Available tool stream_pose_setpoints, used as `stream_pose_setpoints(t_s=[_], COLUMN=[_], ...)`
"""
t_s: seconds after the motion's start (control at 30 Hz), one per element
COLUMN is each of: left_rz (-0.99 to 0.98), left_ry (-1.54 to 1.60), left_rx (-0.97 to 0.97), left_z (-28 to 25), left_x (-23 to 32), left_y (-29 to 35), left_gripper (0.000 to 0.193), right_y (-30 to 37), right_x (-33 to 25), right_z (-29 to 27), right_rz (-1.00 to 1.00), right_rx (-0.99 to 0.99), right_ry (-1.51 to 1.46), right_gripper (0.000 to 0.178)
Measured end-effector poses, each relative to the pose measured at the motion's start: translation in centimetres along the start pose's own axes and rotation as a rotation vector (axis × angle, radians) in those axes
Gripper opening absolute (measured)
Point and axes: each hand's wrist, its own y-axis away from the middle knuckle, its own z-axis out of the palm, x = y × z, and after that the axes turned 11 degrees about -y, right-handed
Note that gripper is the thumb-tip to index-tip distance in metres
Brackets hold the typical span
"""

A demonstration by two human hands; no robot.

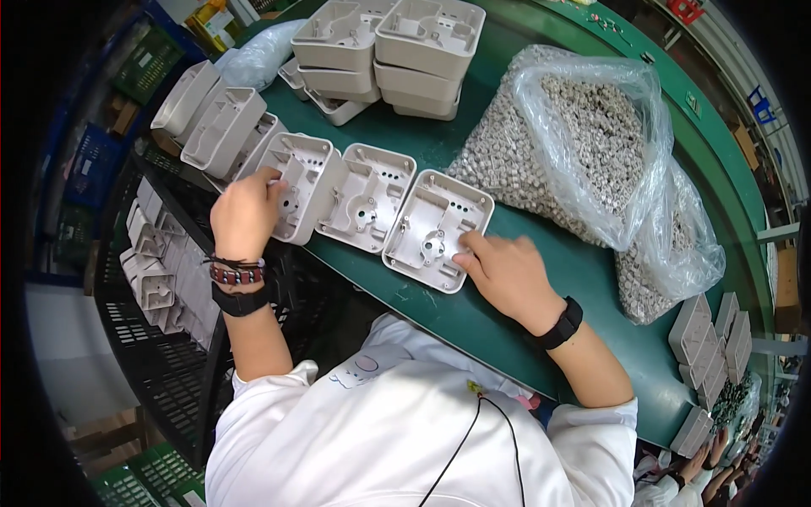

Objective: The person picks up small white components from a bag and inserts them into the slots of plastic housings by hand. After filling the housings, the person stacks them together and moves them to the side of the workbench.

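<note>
Three light grey plastic housings, open side up with posts and small holes inside, stand in a slanting row along the table's near edge. At the left housing [296,190], my left hand [247,211] is closed, its thumb and fingers on the left wall. The middle housing [366,198] is untouched between my hands. My right hand [511,275] is closed at the right housing [435,232], thumb and forefinger tips together over its right edge. Whether a small piece sits between those fingertips I cannot tell.
Stacked housings [427,46] stand at the back of the green table [372,279]. A clear bag of small grey parts [583,127] lies right of the row, a second bag [667,245] beside it. A black crate [160,355] holding grey parts stands at left.
</note>
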Motion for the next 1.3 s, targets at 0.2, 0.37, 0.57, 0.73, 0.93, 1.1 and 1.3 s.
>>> stream_pose_setpoints(t_s=[0.2,0.37,0.57,0.73,0.93,1.1,1.3], left_rz=[-0.035,-0.141,-0.109,0.286,0.650,0.803,0.924], left_ry=[-0.065,-0.031,-0.043,0.101,0.191,0.280,0.308], left_rx=[0.048,0.136,0.176,0.168,0.025,-0.104,-0.047], left_z=[-0.1,-1.7,-4.9,-4.2,-1.5,-2.7,-2.8], left_x=[1.3,1.0,0.9,6.1,13.3,19.3,22.1], left_y=[-0.2,0.6,2.1,3.4,5.7,8.4,9.7], left_gripper=[0.017,0.019,0.017,0.012,0.011,0.013,0.016], right_y=[-2.8,-6.0,-1.0,7.2,16.5,21.8,22.3], right_x=[-1.9,-1.3,-0.5,2.6,6.5,7.9,11.6], right_z=[-0.3,2.4,2.5,0.5,-0.9,-1.0,-1.6], right_rz=[-0.599,-0.805,-0.649,-0.490,-0.171,-0.068,-0.308], right_rx=[0.352,0.357,0.129,0.103,0.163,0.247,0.244], right_ry=[0.293,0.276,0.208,0.222,0.256,0.123,-0.061], right_gripper=[0.034,0.036,0.035,0.033,0.032,0.032,0.035])
